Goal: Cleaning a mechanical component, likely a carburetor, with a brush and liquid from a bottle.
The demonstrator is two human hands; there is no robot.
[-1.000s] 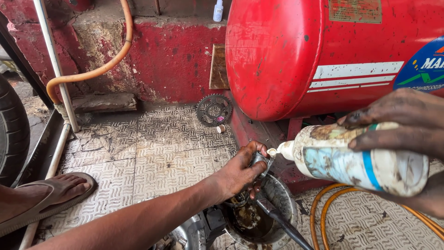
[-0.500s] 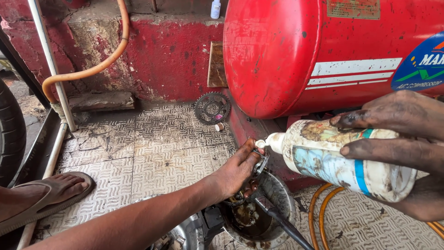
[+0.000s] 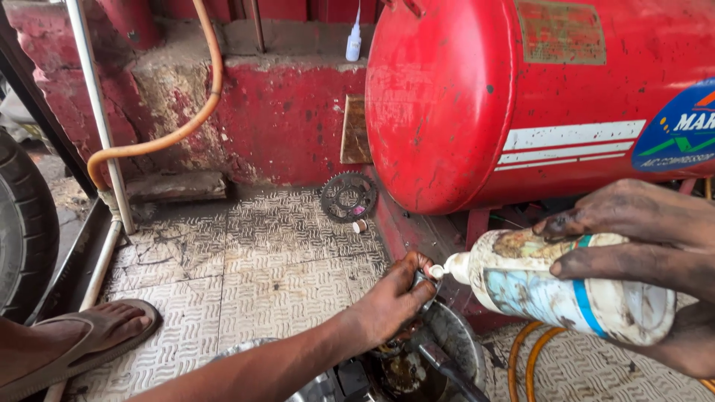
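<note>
My right hand (image 3: 655,260) has its grip clamped around a dirty white squeeze bottle (image 3: 566,286), held nearly level with the nozzle (image 3: 438,271) pointing to 9 o'clock. The thumb and forefinger lie across the top of the bottle body; the palm carries it from below. What the bottle contains cannot be told from outside.

My left hand (image 3: 391,301) has its grip closed on a small metal part (image 3: 421,282), which sits at the fingertips at about 2 o'clock from the palm. The nozzle tip touches or stands just beside this part; I cannot tell which.

Directly below the left hand, at 6 o'clock, stands a round metal bowl (image 3: 456,335). It holds dark, oily liquid and grime, and a black-handled tool (image 3: 447,368) leans in it toward 5 o'clock.

The floor (image 3: 246,260) is patterned tile, stained with grease. A toothed sprocket (image 3: 348,196) leans against the wall base at 12 o'clock from the left hand, with a small cap-like piece (image 3: 360,225) just beside it. A red compressor tank (image 3: 521,97) fills the 1 o'clock area. Orange hose (image 3: 525,357) loops on the floor under the bottle. A sandalled foot (image 3: 82,335) rests at 9 o'clock.
</note>
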